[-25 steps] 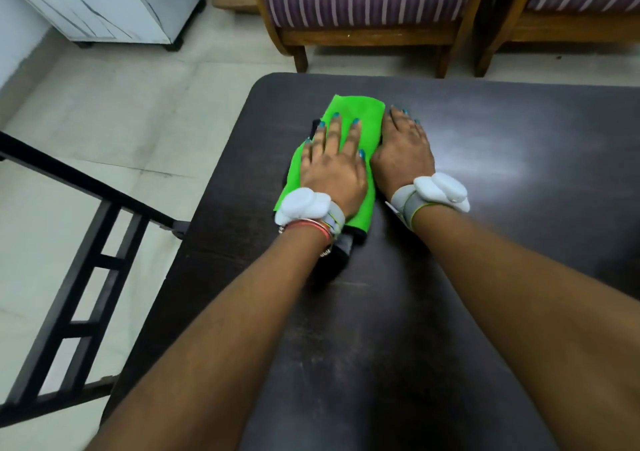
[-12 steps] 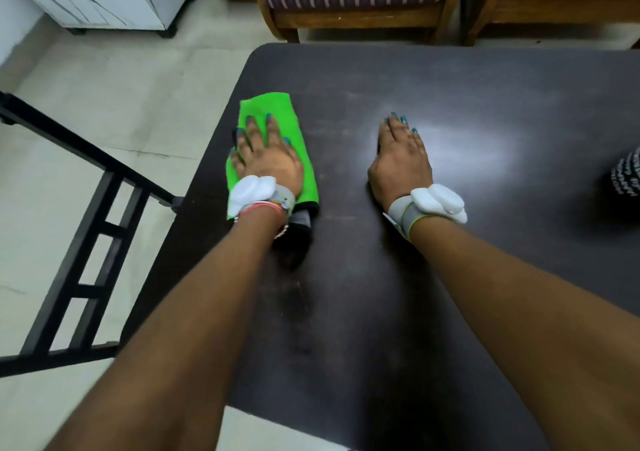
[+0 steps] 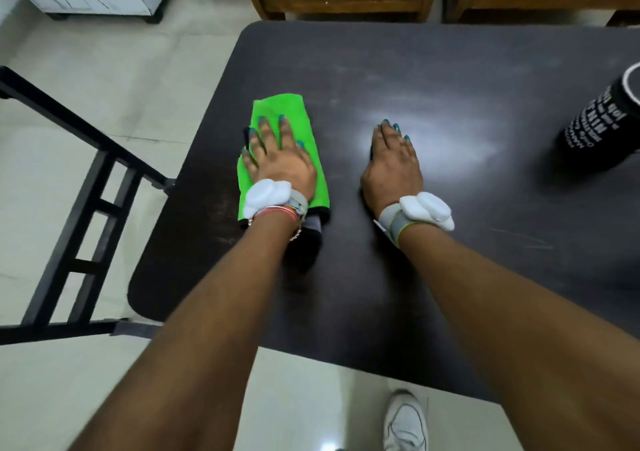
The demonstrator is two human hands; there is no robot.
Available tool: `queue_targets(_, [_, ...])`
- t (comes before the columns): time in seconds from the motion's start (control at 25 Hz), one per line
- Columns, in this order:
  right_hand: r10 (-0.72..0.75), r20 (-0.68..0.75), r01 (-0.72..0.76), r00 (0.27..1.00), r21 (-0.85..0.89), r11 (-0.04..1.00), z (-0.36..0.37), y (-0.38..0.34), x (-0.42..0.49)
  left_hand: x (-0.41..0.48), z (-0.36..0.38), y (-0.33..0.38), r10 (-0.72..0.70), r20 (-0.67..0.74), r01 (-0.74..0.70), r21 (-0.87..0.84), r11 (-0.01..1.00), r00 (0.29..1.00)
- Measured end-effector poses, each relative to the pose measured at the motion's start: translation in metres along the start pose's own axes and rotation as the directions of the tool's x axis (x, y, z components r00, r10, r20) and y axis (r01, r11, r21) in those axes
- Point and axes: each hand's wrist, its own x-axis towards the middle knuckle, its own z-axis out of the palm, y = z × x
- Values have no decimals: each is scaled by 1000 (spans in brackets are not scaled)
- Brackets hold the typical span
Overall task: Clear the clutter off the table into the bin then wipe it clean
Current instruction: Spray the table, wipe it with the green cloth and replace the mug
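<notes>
Left hand [image 3: 280,170], fingers [image 3: 266,135] spread, presses the green cloth [image 3: 282,107] near the desk [image 3: 415,277] edge; right hand [image 3: 393,168] rests flat, fingers together; an overlong stroke could drag the cloth off.

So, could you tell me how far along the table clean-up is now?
Clearing looks nearly done: only a black printed container stands on the table, at its right edge. In hand: the left hand presses the green cloth flat; the right hand rests on the top. Left: the remaining wiping, perhaps that container.
</notes>
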Motion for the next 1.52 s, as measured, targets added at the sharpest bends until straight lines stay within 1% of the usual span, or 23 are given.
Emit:
queue_targets(0.04, [10, -12, -10, 1000, 1, 1000, 0, 0, -1, -8, 1, 9, 50, -7, -50, -6, 999, 999])
queue_targets(0.12, [36, -22, -36, 999, 1, 999, 2, -2, -8, -23, 4, 30, 247, 31, -246, -32, 969, 969])
queue_targets(0.16, [47, -19, -46, 999, 5, 999, 3, -4, -12, -23, 5, 32, 313, 56, -311, -45, 950, 948])
queue_targets(0.2, [52, -23, -52, 998, -4, 999, 4, -5, -17, -19, 4, 24, 330, 66, -327, -56, 943, 942])
queue_targets(0.24, [51, -30, -51, 998, -8, 999, 4, -7, -21, -11, 1, 9, 282, 57, -280, -45, 959, 958])
queue_targets(0.32, [46, -60, -46, 997, 9, 999, 4, -7, -24, -2, -7, -30, 103, 8, -103, -11, 995, 995])
queue_targets(0.4, [61, -64, -59, 996, 20, 998, 2, -7, -31, -14, -12, -56, -2, 1, 2, 6, 1000, 1000])
queue_targets(0.52, [59, -38, -58, 998, 19, 998, 3, -9, -50, -45, -18, -64, -45, -26, 45, -4, 999, 999])
queue_targets(0.6, [40, -21, -39, 999, 12, 999, -2, -4, -63, -72, -18, -54, -24, -39, 25, 6, 1000, 999])
queue_targets(0.64, [28, -8, -28, 1000, 7, 1000, -4, 0, -69, -90, -16, -42, 17, -38, -17, 3, 1000, 999])
queue_targets(0.72, [-7, 34, 7, 999, -5, 1000, -9, 7, -81, -130, -10, -10, 186, -4, -186, -34, 982, 983])
queue_targets(0.8, [-13, 44, 13, 999, 6, 1000, -15, 12, -88, -143, -8, 9, 376, 41, -375, -24, 927, 926])
queue_targets(0.84, [-5, 34, 5, 999, 7, 1000, -15, 13, -89, -133, -9, 4, 411, 67, -412, -1, 911, 909])
queue_targets(0.88, [-5, 16, 5, 1000, 5, 1000, -14, 13, -89, -117, -10, -10, 383, 61, -385, 26, 923, 922])
queue_targets(0.96, [-8, -11, 9, 1000, 17, 1000, -10, 12, -87, -91, -15, -51, 187, 20, -188, 45, 981, 982])
queue_targets(1.04, [-1, -6, 1, 1000, 23, 1000, -10, 13, -87, -86, -19, -78, 18, -2, -18, 11, 1000, 1000])
queue_targets(1.08, [5, -2, -5, 1000, 21, 1000, -10, 15, -88, -93, -19, -77, -19, -21, 20, 19, 1000, 1000])
queue_targets(1.16, [10, -2, -10, 1000, 20, 1000, -10, 13, -93, -113, -20, -58, -19, -31, 20, 7, 1000, 999])
queue_targets(1.28, [27, -13, -27, 1000, 4, 1000, -11, 11, -103, -134, -16, -35, 222, 20, -222, -7, 975, 975])
queue_targets(1.32, [25, -15, -25, 1000, 0, 1000, -11, 10, -105, -129, -18, -40, 282, 47, -283, 16, 959, 958])
queue_targets(1.36, [24, -16, -24, 1000, -2, 1000, -12, 10, -105, -116, -20, -53, 289, 65, -292, 37, 956, 955])
queue_targets(1.4, [24, -17, -24, 1000, -2, 1000, -12, 10, -104, -103, -23, -71, 236, 64, -239, 54, 970, 970])
queue_targets(1.52, [28, -23, -28, 999, -1, 1000, -10, 10, -103, -82, -35, -132, -23, 14, 22, 58, 998, 1000])
